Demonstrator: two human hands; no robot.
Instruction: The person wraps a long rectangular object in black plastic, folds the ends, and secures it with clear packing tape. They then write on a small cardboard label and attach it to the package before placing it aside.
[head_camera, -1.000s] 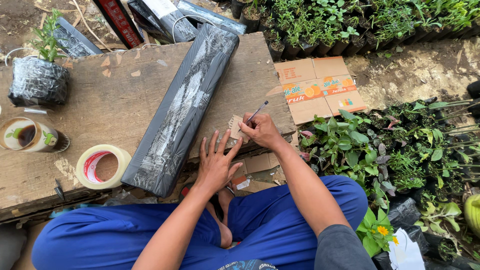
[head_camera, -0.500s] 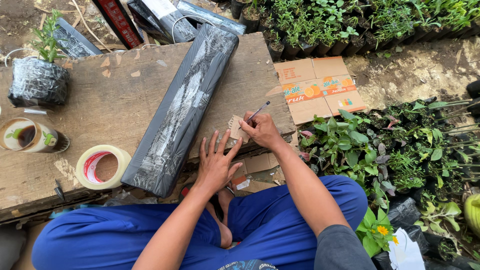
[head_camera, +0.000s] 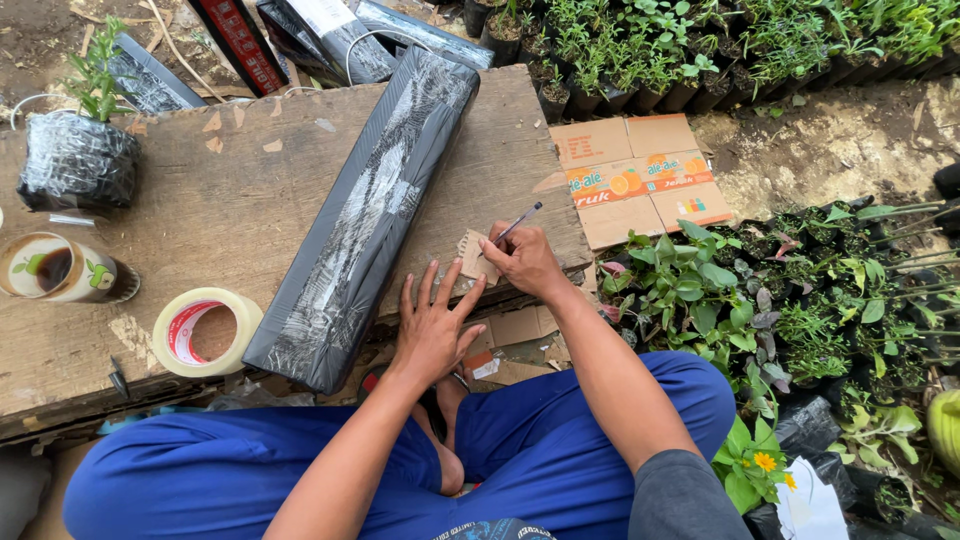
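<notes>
Setting: outdoor plant nursery on bare soil, seen from above; a person in blue trousers sits cross-legged at a low wooden counter (head_camera: 200, 215) of worn, scratched boards.
Far left: a small green seedling with its root ball wrapped in black plastic (head_camera: 78, 160) stands on the counter; just below it lies a cup-shaped container (head_camera: 58, 268) on its side.
Left of centre: a roll of clear packing tape (head_camera: 205, 332) lies flat near the counter's front edge.
Centre: a long parcel wrapped in black plastic film (head_camera: 365, 205) lies diagonally across the counter, well apart from the tape's far side but close to its near side.
Left hand (head_camera: 432, 325): open, fingers spread, palm down at the counter's front edge, fingertips pressing a small scrap of cardboard (head_camera: 470, 255).
Right hand (head_camera: 525, 258): closed around a pen (head_camera: 518, 222), its tip on the cardboard scrap, which sits just right of the parcel.
Right: flattened cardboard box (head_camera: 635, 175) on the ground beside the counter.
Far right: rows of young green plants in black bags (head_camera: 800, 290).
</notes>
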